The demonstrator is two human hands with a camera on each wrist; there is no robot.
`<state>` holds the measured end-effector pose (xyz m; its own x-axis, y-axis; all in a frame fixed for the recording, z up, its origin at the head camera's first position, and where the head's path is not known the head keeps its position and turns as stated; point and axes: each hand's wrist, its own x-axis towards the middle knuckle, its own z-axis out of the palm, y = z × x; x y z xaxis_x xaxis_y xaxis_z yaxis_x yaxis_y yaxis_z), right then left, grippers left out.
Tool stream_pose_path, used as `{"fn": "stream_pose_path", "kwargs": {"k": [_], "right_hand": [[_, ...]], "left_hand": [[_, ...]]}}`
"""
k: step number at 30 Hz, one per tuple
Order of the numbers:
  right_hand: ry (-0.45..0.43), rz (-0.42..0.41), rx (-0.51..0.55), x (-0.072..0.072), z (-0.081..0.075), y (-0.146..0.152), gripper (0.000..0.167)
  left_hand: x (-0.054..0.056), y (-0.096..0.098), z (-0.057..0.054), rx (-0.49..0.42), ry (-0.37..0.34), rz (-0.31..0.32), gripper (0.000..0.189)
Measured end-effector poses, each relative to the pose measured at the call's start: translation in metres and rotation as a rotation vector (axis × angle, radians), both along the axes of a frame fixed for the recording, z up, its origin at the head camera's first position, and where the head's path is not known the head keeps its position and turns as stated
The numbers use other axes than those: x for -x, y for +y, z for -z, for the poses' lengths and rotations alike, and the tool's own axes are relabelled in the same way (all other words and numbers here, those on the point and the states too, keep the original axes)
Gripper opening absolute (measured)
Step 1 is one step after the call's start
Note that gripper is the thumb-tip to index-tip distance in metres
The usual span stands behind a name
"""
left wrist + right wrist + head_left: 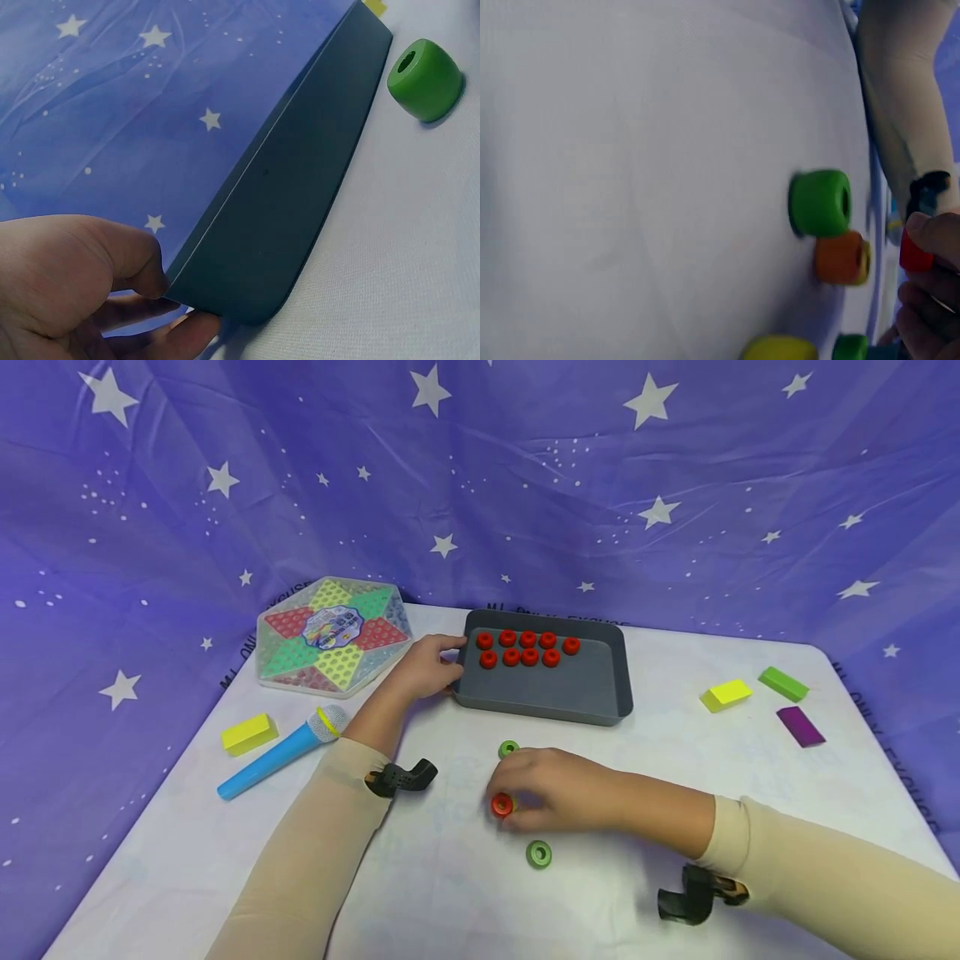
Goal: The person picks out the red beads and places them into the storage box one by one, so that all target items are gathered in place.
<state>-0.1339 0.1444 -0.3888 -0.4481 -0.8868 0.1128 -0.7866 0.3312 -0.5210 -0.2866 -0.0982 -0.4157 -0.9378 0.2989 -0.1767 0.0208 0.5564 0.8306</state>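
Note:
My left hand (425, 670) holds the left end of a grey tray (551, 714). In the left wrist view its fingers curl at the tray's corner. Several red beads (529, 657) sit in two rows inside the tray, toward its back left. My right hand (562, 787) pinches a red bead (502, 805) between thumb and fingers over the white cloth. One green bead (508, 749) lies just beyond that hand, and another green bead (538, 854) lies on its near side. An orange bead (838, 259) and a yellow bead (780, 348) show in the right wrist view.
On the left are a hexagonal Chinese checkers box (333, 635), a blue toy microphone (273, 760) and a yellow block (249, 734). Yellow (725, 695), green (783, 683) and purple (800, 727) blocks lie to the right. A starry purple curtain (525, 510) stands behind.

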Motion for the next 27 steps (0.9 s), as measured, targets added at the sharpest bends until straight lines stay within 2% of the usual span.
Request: {"fn": "stream_pose_path", "kwargs": {"k": [7,15,20,27], "right_hand": [[-0.028,0.096,-0.044,0.016,-0.024,0.023,0.026],[0.001,0.202,-0.093,0.047,-0.052,0.052,0.028],[0.022,0.257,-0.149,0.066,-0.061,0.066,0.028],[0.031,0.335,-0.189,0.085,-0.065,0.078,0.027]], "left_hand": [[-0.001,0.000,-0.001,0.005,0.004,0.003,0.059],[-0.001,0.000,-0.002,0.009,0.003,0.004,0.059],[-0.001,0.000,-0.002,0.006,0.001,0.003,0.058],[-0.002,0.002,-0.003,0.013,-0.001,0.004,0.059]]}}
